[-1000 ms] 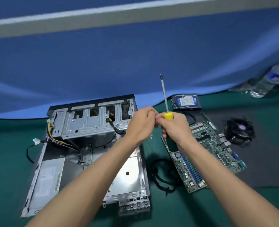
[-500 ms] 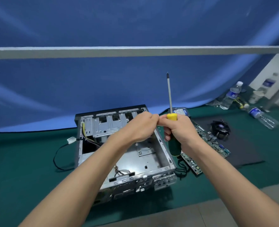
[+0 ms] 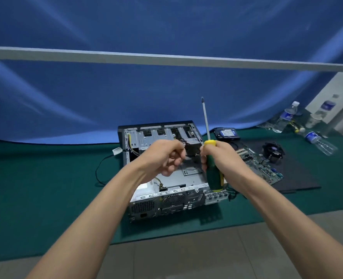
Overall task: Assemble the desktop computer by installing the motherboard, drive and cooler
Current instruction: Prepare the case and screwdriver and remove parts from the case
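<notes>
Nothing looked installed yet: the open grey metal computer case [image 3: 166, 178] sat bare, while the green circuit motherboard [image 3: 261, 168], blue-labelled hard drive [image 3: 227, 133] and black fan cooler [image 3: 272, 151] lay outside at its three o'clock, the right hand [image 3: 221, 158] grasped the green-and-yellow-handled screwdriver [image 3: 213, 174] upright, and whether the curled left hand [image 3: 164, 156] pinched anything I cannot tell.

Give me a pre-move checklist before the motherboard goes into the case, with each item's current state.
1. Case lying open, bay accessible: ok.
2. Motherboard still outside the case, on the dark mat: ok.
3. Right hand free to lift the board: not ok, it grips the screwdriver, tip up.
4. Left hand empty: cannot tell, fingers curled, possibly pinching something small.
5. Loose cables clear of the tray: cannot tell, hands hide part of it.
6. Drive and cooler within view: ok.
</notes>
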The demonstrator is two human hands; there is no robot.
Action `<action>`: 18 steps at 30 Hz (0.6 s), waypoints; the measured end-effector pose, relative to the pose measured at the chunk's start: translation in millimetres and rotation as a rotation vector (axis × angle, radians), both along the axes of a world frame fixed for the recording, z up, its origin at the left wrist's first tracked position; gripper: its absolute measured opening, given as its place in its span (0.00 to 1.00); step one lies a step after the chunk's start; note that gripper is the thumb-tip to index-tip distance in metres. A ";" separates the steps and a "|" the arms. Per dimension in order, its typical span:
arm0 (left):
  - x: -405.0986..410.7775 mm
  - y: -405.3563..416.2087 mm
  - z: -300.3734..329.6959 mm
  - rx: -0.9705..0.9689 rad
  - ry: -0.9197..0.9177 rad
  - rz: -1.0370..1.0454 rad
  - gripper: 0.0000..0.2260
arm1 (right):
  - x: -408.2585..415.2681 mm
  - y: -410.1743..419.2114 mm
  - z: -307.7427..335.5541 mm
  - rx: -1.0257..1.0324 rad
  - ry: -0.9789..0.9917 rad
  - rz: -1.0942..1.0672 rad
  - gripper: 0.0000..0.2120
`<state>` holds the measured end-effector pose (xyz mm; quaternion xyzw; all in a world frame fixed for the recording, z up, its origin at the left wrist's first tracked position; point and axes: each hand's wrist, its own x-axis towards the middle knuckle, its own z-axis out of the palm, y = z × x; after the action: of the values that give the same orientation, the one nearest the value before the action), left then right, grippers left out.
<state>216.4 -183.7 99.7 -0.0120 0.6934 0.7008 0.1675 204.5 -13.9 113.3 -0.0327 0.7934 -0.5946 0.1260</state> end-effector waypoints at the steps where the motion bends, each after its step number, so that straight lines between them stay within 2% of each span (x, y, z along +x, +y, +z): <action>1: 7.1 -4.5 -2.7 0.041 -0.014 0.039 0.10 | 4.6 0.0 -2.6 -0.011 -0.027 0.021 0.08; 4: 26.7 -9.3 -12.2 0.178 -0.058 0.208 0.09 | 21.9 7.3 -13.4 0.060 0.028 0.138 0.05; 7: 39.6 -4.0 -23.4 0.374 -0.115 0.519 0.08 | 40.3 20.9 -25.7 0.087 0.156 0.216 0.02; 10: 54.6 3.0 -34.0 0.623 -0.285 0.804 0.06 | 53.8 35.6 -44.4 0.184 0.233 0.248 0.06; 13: 76.4 15.9 -47.2 0.743 -0.355 0.949 0.06 | 65.3 42.9 -62.3 0.320 0.276 0.276 0.19; 18: 104.2 29.5 -66.5 0.908 -0.331 1.050 0.07 | 87.5 43.0 -88.4 0.567 0.428 0.308 0.18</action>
<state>320.7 -154.2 33.2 -0.3794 0.2013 0.8975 -0.1005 292.0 29.1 25.0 -0.2387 0.9205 -0.3054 0.0494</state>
